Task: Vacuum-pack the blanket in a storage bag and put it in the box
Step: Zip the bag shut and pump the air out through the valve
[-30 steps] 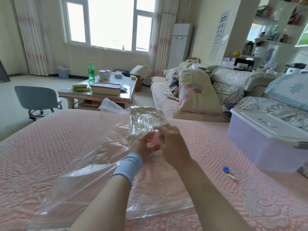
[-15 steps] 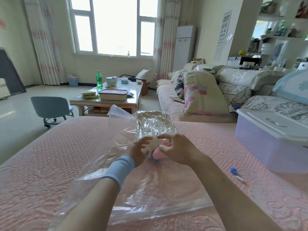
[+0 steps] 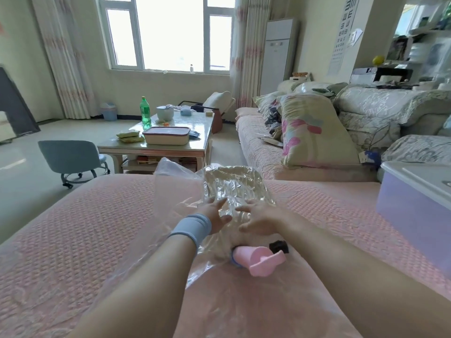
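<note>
A clear plastic storage bag [image 3: 175, 198] lies spread on the pink bedspread [image 3: 85, 240], crinkled and shrunk around a folded blanket [image 3: 234, 184] at its far end. A pink hand pump [image 3: 258, 261] stands on the bag's blue valve, free of both hands. My left hand [image 3: 214, 213], with a blue wristband, and my right hand [image 3: 258, 219] lie side by side with fingers spread, touching the wrapped blanket just beyond the pump. A translucent purple box [image 3: 412, 211] with a white lid sits at the right on the bed.
A small black item [image 3: 278, 246] lies beside the pump. Beyond the bed stand a coffee table [image 3: 156, 145] with a green bottle and a container, a blue chair [image 3: 70, 157] on the left, and a sofa with pillows [image 3: 314, 132] on the right.
Both hands let go of the pink pump and moved forward onto the wrapped blanket. The pump now stands alone on the valve. The camera tilted and moved closer.
</note>
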The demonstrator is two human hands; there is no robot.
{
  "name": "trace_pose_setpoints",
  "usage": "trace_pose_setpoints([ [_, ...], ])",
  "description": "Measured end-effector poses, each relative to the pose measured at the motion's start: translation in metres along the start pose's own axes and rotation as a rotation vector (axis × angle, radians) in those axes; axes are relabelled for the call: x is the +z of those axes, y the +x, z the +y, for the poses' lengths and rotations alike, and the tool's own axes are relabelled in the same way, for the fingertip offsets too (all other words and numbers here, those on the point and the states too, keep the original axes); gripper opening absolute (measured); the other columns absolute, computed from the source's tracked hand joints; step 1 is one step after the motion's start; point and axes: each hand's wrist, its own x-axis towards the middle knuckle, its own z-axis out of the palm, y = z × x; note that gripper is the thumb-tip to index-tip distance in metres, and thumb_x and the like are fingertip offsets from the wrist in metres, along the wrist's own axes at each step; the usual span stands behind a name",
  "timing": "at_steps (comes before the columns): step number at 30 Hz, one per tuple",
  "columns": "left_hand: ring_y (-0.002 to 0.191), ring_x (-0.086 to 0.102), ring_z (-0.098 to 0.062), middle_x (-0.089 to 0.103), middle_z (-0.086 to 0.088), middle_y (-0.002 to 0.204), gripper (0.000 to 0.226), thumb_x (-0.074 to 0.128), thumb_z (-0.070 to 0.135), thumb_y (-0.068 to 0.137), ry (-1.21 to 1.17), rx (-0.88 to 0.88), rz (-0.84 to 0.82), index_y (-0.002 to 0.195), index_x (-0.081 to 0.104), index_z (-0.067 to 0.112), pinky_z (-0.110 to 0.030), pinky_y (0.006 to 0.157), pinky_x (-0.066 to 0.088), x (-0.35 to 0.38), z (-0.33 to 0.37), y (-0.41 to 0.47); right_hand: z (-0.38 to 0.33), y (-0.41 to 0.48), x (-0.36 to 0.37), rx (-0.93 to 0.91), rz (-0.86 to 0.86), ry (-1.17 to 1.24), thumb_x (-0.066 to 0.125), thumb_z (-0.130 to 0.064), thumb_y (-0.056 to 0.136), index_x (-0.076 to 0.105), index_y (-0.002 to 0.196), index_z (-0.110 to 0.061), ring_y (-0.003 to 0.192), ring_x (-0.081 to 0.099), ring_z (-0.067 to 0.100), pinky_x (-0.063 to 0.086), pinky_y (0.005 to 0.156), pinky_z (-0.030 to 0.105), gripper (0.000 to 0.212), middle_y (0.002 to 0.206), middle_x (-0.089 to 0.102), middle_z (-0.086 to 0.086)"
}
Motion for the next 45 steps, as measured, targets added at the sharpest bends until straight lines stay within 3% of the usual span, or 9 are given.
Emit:
trace_pose_setpoints([
  [4,0.15,0.004,-0.026,-0.006,-0.001,0.163,0.084,0.055,0.057,0.09,-0.045,-0.018,-0.101,0.154,0.005,0.039,-0.042,0.121,0.014,0.01,-0.004,0.019,0.008,0.023,0.015,-0.045,-0.037,-0.065,0.068,-0.062,0.08,0.011,0.154,-0.053,0.152,0.015,0.025,0.023,0.121,0.047,0.094,0.168,0.004,-0.007],
  [12,0.126,0.049,-0.024,0.037,0.004,0.144,0.066,0.074,0.057,0.074,-0.078,0.01,-0.168,0.133,0.051,0.042,-0.036,0.103,0.043,0.001,0.004,-0.011,0.001,-0.004,0.008,-0.08,-0.081,-0.184,0.075,-0.065,0.066,0.036,0.142,-0.05,0.119,0.047,0.024,0.049,0.096,0.044,0.087,0.123,0.042,-0.004],
  [18,0.111,0.062,-0.019,0.065,-0.001,0.122,0.041,0.067,0.039,0.088,-0.334,-0.042,-0.462,0.128,0.06,0.031,-0.04,0.093,0.053,-0.029,-0.009,-0.034,-0.049,-0.018,-0.023,-0.066,-0.169,-0.375,0.064,-0.046,0.085,0.055,0.122,-0.023,0.088,0.058,0.02,0.043,0.065,0.028,0.045,0.101,0.06,-0.004],
  [22,0.103,0.065,-0.02,0.068,0.002,0.119,0.027,0.064,0.039,0.091,-0.1,-0.048,-0.031,0.116,0.067,0.03,-0.037,0.096,0.052,-0.053,-0.051,-0.023,-0.09,0.022,-0.032,-0.167,0.093,-0.448,0.05,-0.018,0.093,0.059,0.123,-0.022,0.098,0.063,0.023,0.056,0.077,0.033,0.032,0.116,0.065,0.002],
  [26,0.112,0.056,-0.023,0.058,-0.001,0.129,0.036,0.056,0.038,0.095,-0.028,-0.179,0.363,0.13,0.054,0.033,-0.04,0.098,0.049,-0.087,-0.106,-0.002,-0.125,0.081,-0.032,-0.232,0.196,-0.32,0.042,-0.008,0.097,0.054,0.133,-0.025,0.117,0.057,0.023,0.046,0.082,0.03,0.042,0.135,0.056,0.001],
  [32,0.137,0.032,-0.036,0.023,-0.014,0.154,0.073,0.044,0.064,0.091,0.008,-0.462,0.242,0.152,0.014,0.038,-0.052,0.106,0.038,-0.101,-0.144,0.046,-0.133,0.17,-0.016,-0.233,0.215,-0.216,0.04,0.008,0.091,0.051,0.141,-0.022,0.125,0.055,0.029,0.048,0.102,0.04,0.059,0.144,0.05,0.005],
  [39,0.116,0.058,-0.029,0.046,-0.011,0.141,0.084,0.052,-0.013,0.083,-0.061,-0.395,-0.125,0.147,0.031,0.036,-0.04,0.096,0.054,-0.104,-0.194,0.057,-0.122,0.237,-0.005,-0.097,0.079,-0.203,0.044,-0.01,0.1,0.049,0.144,-0.03,0.13,0.05,0.03,0.041,0.105,0.035,0.049,0.147,0.05,0.001],
  [42,0.109,0.062,-0.03,0.056,-0.01,0.128,0.041,0.048,0.011,0.094,-0.36,-0.471,-0.163,0.134,0.049,0.024,-0.04,0.095,0.053,-0.12,-0.2,0.063,-0.13,0.247,-0.012,-0.06,0.107,-0.17,0.046,-0.002,0.086,0.066,0.098,-0.024,0.092,0.048,0.031,0.042,0.07,0.027,0.032,0.103,0.06,0.005],
  [45,0.102,0.064,-0.036,0.053,-0.017,0.134,0.067,0.033,0.067,0.093,-0.661,-0.633,-0.124,0.137,0.045,0.017,-0.044,0.09,0.054,-0.136,-0.182,0.076,-0.123,0.256,-0.01,-0.049,0.271,-0.043,0.051,-0.005,0.091,0.071,0.094,-0.026,0.099,0.06,0.027,0.045,0.094,0.033,0.029,0.105,0.066,-0.002],
])
